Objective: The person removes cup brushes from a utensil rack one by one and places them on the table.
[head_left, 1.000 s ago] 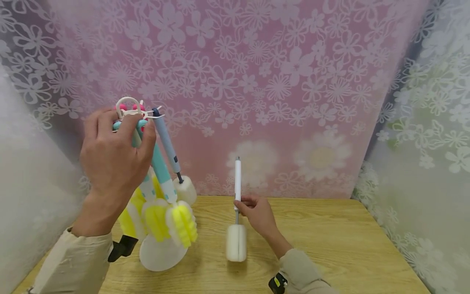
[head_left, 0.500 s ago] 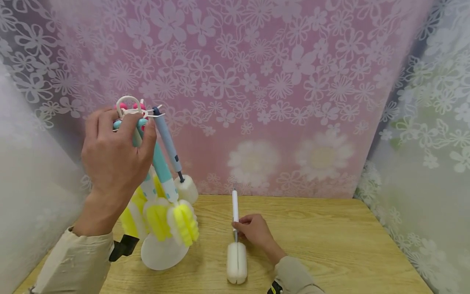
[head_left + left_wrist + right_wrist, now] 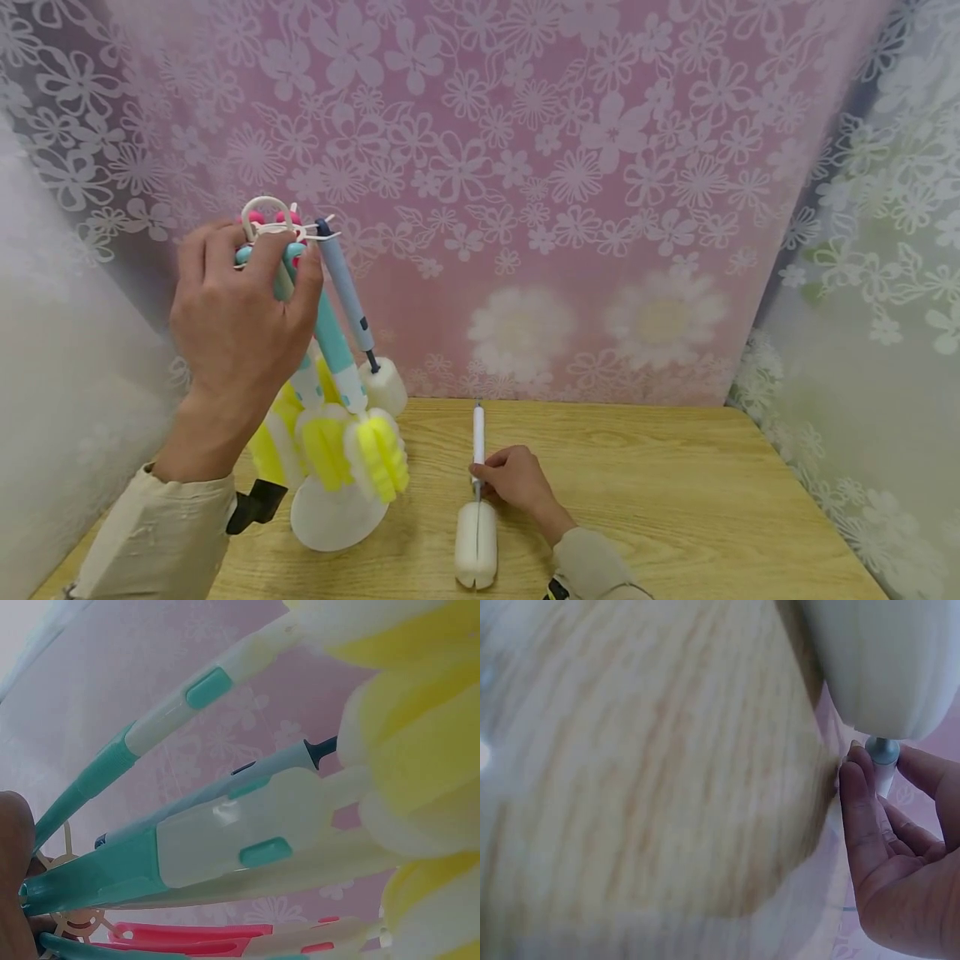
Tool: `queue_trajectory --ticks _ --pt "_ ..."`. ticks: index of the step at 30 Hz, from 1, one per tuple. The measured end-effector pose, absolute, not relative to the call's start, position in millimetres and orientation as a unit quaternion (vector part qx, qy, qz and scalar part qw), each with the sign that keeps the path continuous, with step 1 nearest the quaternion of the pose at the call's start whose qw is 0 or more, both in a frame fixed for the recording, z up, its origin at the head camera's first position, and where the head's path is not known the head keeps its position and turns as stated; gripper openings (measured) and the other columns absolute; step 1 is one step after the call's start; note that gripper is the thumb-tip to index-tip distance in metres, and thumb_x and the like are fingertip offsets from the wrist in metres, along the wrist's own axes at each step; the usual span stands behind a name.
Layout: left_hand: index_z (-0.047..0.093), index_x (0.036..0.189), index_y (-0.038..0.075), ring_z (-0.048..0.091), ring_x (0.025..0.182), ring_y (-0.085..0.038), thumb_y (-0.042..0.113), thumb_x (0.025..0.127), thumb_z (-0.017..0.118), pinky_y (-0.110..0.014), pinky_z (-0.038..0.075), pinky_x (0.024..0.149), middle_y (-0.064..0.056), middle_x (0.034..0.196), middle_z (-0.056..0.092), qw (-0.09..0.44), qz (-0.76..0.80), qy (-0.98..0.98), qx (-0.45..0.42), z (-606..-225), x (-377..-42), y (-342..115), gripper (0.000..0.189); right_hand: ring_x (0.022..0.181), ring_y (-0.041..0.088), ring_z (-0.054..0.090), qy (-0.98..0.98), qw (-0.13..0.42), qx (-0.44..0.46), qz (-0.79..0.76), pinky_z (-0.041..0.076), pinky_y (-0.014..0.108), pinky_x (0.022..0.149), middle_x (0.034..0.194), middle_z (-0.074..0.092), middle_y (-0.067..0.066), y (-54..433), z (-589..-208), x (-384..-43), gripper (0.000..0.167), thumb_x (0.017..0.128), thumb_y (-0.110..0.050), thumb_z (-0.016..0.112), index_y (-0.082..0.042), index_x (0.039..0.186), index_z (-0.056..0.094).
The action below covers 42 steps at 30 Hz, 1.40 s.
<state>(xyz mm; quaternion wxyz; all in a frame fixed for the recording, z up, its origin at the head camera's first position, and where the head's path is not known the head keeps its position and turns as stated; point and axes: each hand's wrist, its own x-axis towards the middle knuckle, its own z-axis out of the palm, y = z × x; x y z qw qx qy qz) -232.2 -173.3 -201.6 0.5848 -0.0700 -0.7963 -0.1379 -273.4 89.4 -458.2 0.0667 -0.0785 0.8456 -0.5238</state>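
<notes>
In the head view my left hand (image 3: 243, 308) grips the top of a white brush stand (image 3: 267, 202), whose hooked top shows past the fingers. Bottle brushes hang from it: teal-handled brushes (image 3: 341, 354) with yellow-and-white sponge heads, and a light blue brush (image 3: 348, 292) with a white sponge. Pink handles (image 3: 217, 939) appear low in the left wrist view. My right hand (image 3: 521, 483) pinches a white bottle brush (image 3: 476, 546) by the lower end of its slim handle, thumb on one side. Its white sponge head points toward me, close over the table.
The stand's round white base (image 3: 337, 521) rests on the wood-grain table (image 3: 660, 500), left of the white brush. A pink floral curtain (image 3: 525, 208) rises behind the table's back edge. Pale floral sheets (image 3: 885, 333) close in both sides.
My right hand has come down and nearer to me with the white bottle brush, shifting slightly left. My left hand stays on the stand's top, and the hanging brushes look nearly the same.
</notes>
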Motion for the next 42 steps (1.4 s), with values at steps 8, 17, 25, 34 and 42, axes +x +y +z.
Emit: queue_trajectory --ticks 8,17,25,34,42 --pt "0.070 0.106 0.003 0.049 0.112 -0.040 0.037 0.093 0.047 -0.060 0.045 0.082 -0.025 0.104 0.060 0.596 -0.141 -0.787 -0.071 -200.9 -231.3 -172.8 0.043 0.062 0.017 0.065 0.844 0.075 -0.073 -0.526 0.054 0.032 0.056 0.072 0.067 0.005 87.4 -458.2 -272.5 0.022 0.087 -0.021 0.069 0.001 0.085 0.071" --pt "0.070 0.107 0.003 0.049 0.112 -0.039 0.038 0.093 0.047 -0.060 0.045 0.083 -0.025 0.105 0.060 0.589 -0.147 -0.792 -0.072 -201.7 -232.4 -171.4 0.045 0.065 0.018 0.066 0.839 0.076 -0.078 -0.532 0.055 0.032 0.058 0.074 0.068 0.006 90.1 -457.9 -271.2 0.024 0.088 -0.021 0.068 0.003 0.088 0.071" --pt "0.071 0.103 0.004 0.051 0.108 -0.041 0.039 0.093 0.041 -0.055 0.035 0.096 -0.024 0.098 0.060 0.599 -0.140 -0.784 -0.082 -200.5 -230.7 -172.3 0.047 0.066 0.019 0.065 0.847 0.052 -0.091 -0.522 0.053 0.030 0.058 0.075 0.067 0.007 93.5 -457.1 -269.6 0.030 0.091 -0.025 0.065 0.005 0.095 0.068" --pt "0.075 0.097 0.010 0.051 0.111 -0.036 0.031 0.086 0.049 -0.049 0.028 0.102 -0.017 0.096 0.065 0.559 -0.188 -0.804 -0.081 -190.0 -221.8 -176.6 0.035 0.067 0.021 0.065 0.854 0.015 -0.082 -0.513 0.050 0.030 0.057 0.078 0.067 0.009 99.9 -451.0 -267.5 0.034 0.091 -0.029 0.064 0.004 0.099 0.065" --pt "0.073 0.105 0.006 0.041 0.122 -0.038 0.027 0.087 0.049 -0.053 0.023 0.105 -0.021 0.111 0.061 0.503 -0.176 -0.841 -0.089 -183.1 -212.7 -182.2 0.037 0.069 0.025 0.066 0.842 0.006 -0.079 -0.533 0.053 0.032 0.058 0.080 0.067 0.012 104.8 -445.3 -266.6 0.032 0.092 -0.026 0.063 0.005 0.099 0.066"
